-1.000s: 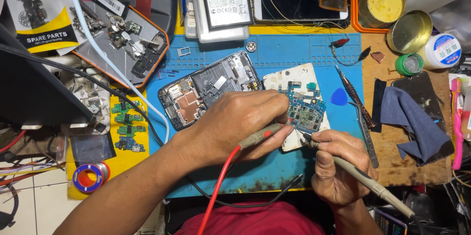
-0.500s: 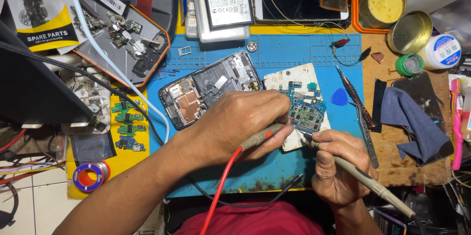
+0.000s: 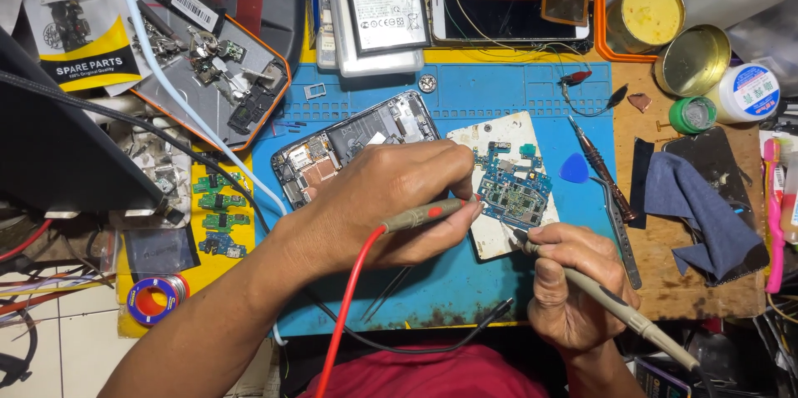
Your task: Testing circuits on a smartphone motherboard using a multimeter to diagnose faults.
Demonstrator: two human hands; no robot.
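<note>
Two probes met on the board (image 3: 514,186), a small blue circuit board lying on a white tile (image 3: 499,236) on the blue mat (image 3: 499,99). The left hand (image 3: 391,199) pinched the red-lead probe (image 3: 424,215) between thumb and fingers, its tip at the board's left edge. The right hand (image 3: 573,286) was closed around the grey probe (image 3: 615,311), held like a pen, with its tip touching the board's lower edge. Both hands rested on the mat, close together, just below and beside the board.

An opened phone (image 3: 349,144) lay just left of the tile, partly under the left hand. A screwdriver (image 3: 603,169) and tweezers (image 3: 619,232) lay to the right, near a blue pick (image 3: 575,168); a dark blue cloth (image 3: 698,207) sat further right on the wooden bench.

The step in hand looked like probing points on the board, both tips already placed. Any shift to another point would call for lifting one tip cleanly and setting it down without bridging neighbouring parts, which were tiny and tightly packed. The exact contact points were too small to make out.
</note>
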